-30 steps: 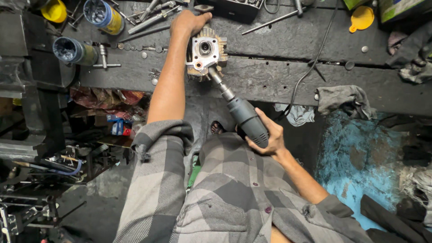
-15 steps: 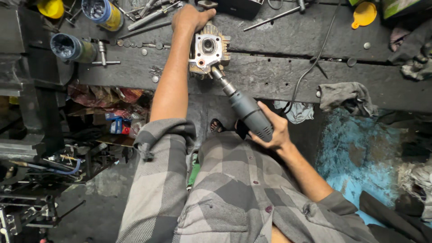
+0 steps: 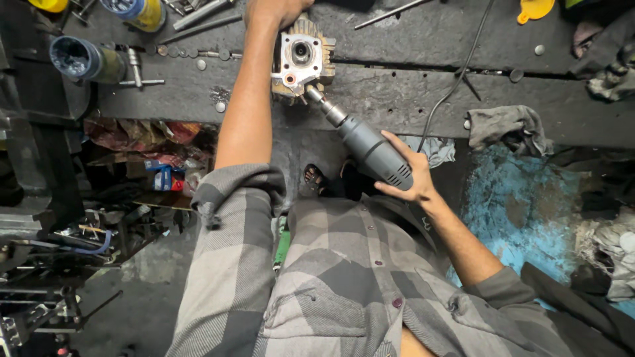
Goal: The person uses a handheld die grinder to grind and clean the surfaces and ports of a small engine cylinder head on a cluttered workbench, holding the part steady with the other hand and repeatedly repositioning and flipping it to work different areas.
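A finned metal engine part [image 3: 301, 63] with a round bore stands on the dark workbench [image 3: 397, 92]. My left hand [image 3: 274, 10] grips its far top side, at the frame's upper edge. My right hand [image 3: 407, 175] holds a grey corded power tool [image 3: 367, 149], and the tool's tip touches the part's lower right corner. The black cord [image 3: 456, 79] runs up across the bench.
Two cans [image 3: 86, 59] lie at the bench's left with a T-handle wrench [image 3: 135, 69], washers and long rods. A grey rag [image 3: 506, 125] sits on the right, a yellow funnel [image 3: 532, 8] at the top. Cluttered shelves of scrap lie below left, blue floor below right.
The view has shifted downward, so the bench and part sit higher in frame. The tool's tip stays on the part, moved slightly toward its lower right corner.
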